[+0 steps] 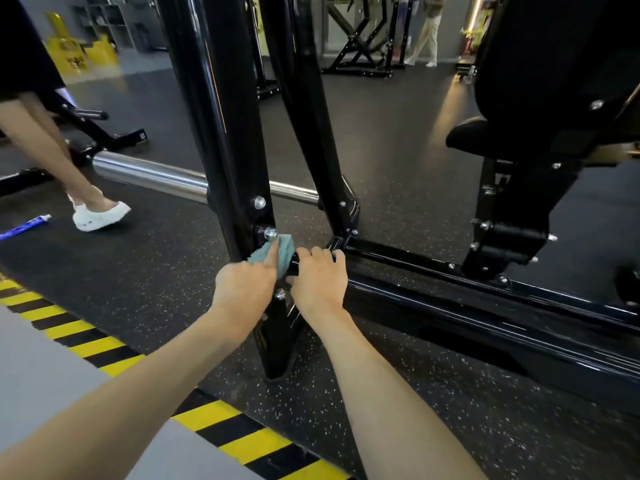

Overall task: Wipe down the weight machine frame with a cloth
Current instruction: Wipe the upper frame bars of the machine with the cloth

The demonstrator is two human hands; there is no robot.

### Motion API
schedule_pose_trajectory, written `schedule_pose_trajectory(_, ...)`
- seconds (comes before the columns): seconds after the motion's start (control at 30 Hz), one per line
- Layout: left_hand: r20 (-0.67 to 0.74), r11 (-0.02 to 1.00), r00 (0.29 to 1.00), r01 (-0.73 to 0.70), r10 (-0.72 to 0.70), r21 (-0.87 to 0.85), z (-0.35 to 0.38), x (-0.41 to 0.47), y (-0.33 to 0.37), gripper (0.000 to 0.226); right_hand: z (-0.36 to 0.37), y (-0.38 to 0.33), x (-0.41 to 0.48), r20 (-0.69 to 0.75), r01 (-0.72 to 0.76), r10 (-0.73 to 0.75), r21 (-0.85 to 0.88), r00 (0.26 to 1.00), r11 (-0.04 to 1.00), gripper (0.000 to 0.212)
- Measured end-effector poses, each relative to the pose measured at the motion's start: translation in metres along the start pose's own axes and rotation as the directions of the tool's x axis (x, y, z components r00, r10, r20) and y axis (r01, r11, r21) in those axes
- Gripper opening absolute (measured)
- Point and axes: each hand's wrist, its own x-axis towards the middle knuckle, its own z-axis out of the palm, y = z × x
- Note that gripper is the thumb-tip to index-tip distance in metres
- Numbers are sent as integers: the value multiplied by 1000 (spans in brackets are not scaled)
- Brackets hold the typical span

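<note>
Weight machine frame [225, 133], glossy black, stands on a speckled rubber floor [156, 271] just past a yellow-and-black hazard stripe [256, 445]. At the foot of its nearest upright, the left hand [244, 284] holds a teal cloth [282, 251] bunched in curled fingers, the index finger stretched out and pressing it to the post just below a silver bolt [269, 233]. The right hand [320, 278] curls its fingers over the base rail [485, 306] beside it, apparently to steady. Done well, this pass would work the cloth round the bolt head and into the bracket seam, turning to a fresh face before moving along the rail. Behind, a chrome bar [149, 174] crosses the frame. A toothpaste tube [24, 227] lies on the floor far left.
</note>
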Motion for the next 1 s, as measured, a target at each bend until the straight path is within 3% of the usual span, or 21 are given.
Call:
schedule_pose_trajectory(0.13, 48, 998, 999, 0, -3, 61, -1, -10, -8, 73, 2, 2, 3, -20, 7, -7, 0, 1000, 1000, 53)
schedule_pose_trajectory(0.3, 126, 992, 991, 50, -35, -119, -16, 18, 9, 73, 2, 4, 2, -15, 7, -7, -12, 1000, 1000, 53)
schedule_pose_trajectory(0.43, 72, 1000, 997, 6, -5, -17, -7, -11, -5, 80, 1, 4, 1, -16, 16, -16, -12, 1000, 1000, 54)
schedule_pose_trajectory(0.53, 56, 1000, 998, 14, -14, 7, -7, 0, -3, 102, 2, 6, 2, -29, 26, -27, -29, 999, 999, 55)
schedule_pose_trajectory(0.67, 75, 997, 997, 31, -25, -76, -14, 4, 1, 73, -2, 4, 0, -12, 20, -20, -15, 1000, 1000, 56)
schedule_pose_trajectory(0.83, 112, 999, 994, 13, -16, 30, -7, -15, -11, 81, 0, 3, 1, -13, 16, -16, -15, 1000, 1000, 57)
schedule_pose_trajectory(1.0, 76, 996, 997, 35, -28, -87, -9, -4, -3, 79, -1, 4, 0, -6, 13, -13, -10, 1000, 1000, 56)
